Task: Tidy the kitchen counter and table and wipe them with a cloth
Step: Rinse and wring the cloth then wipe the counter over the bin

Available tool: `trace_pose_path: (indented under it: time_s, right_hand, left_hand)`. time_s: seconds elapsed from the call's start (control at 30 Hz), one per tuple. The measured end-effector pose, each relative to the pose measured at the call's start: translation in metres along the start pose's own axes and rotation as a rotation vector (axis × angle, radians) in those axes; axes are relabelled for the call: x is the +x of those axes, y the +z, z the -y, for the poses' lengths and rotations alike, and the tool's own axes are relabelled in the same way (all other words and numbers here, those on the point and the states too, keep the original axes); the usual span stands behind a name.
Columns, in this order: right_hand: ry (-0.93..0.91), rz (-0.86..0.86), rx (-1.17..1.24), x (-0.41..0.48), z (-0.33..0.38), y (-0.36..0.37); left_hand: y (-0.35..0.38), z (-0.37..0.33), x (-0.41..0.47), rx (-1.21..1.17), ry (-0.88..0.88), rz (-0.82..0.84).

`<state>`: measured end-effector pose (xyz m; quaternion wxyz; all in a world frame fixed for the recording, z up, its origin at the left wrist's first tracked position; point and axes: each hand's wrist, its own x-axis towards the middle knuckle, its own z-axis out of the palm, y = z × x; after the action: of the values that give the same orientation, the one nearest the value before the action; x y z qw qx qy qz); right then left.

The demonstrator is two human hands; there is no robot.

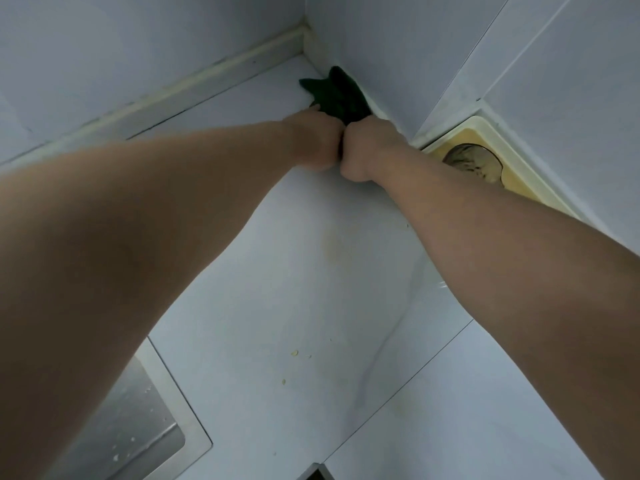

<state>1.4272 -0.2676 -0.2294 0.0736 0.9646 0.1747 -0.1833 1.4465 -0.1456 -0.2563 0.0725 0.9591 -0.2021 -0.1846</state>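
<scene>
in the far corner of the counter, where it met the tiled walls, the dark green cloth lay bunched against the sealant strip, with the left hand and right hand pressed knuckle to knuckle just behind it. both hands looked clenched on the cloth's near end, though the fingers themselves were hidden beyond the knuckles. wiping seemed under way but far from finished: pale crumbs lay nearer the sink, and a faint yellowish stain marked the middle of the surface. a yellow tray sat by the right wall, half covered by the right forearm, its round contents too blurred to name. the table was not in view.
</scene>
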Motion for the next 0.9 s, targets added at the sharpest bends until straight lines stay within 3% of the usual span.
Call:
trace_pose_path:
  time_s: [0.13, 0.47, 0.63, 0.9]
  right_hand:
    - [-0.050, 0.003, 0.024, -0.009, 0.008, 0.009]
    - [-0.120, -0.002, -0.048, -0.056, 0.006, 0.026]
    - [-0.079, -0.051, -0.088, -0.084, 0.015, 0.051]
    - [0.048, -0.048, 0.042, -0.113, 0.005, 0.068]
  left_hand:
    - [0.011, 0.004, -0.008, -0.076, -0.020, -0.025]
    - [0.030, -0.013, -0.055, 0.099, -0.002, -0.105]
    - [0.048, -0.037, -0.079, 0.094, -0.033, -0.093]
    - [0.058, -0.065, -0.102, 0.047, 0.007, -0.060]
